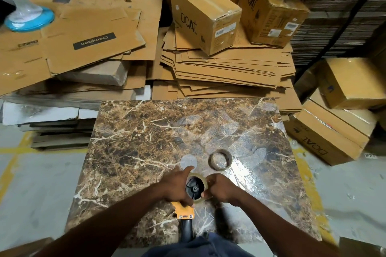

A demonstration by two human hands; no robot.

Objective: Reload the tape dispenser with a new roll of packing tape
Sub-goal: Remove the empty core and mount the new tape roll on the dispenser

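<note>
Both hands work at the near edge of a brown marbled table (129,152), over a tape dispenser (184,212) with a yellow body and a black handle that points back toward the person. The left hand (177,186) lies over the left side of the dispenser, its fingers curled against the frame and the forefinger stretched up along the rim of the tape roll (203,182). The right hand (222,189) pinches the right edge of that clear roll between thumb and fingers. The roll sits around the dispenser's black hub (194,189), which shows through its middle; whether it is pushed fully home cannot be told. Just beyond the hands, an empty cardboard tape core (221,159) lies flat on the table, apart from the dispenser. Past the table's far edge, flattened cartons (225,73) are stacked in heaps, and two closed boxes (205,14) printed "boat" rest on top of one heap. More boxes (334,119) stand on the floor to the right, and a blue fan base (31,20) sits at the far left.
</note>
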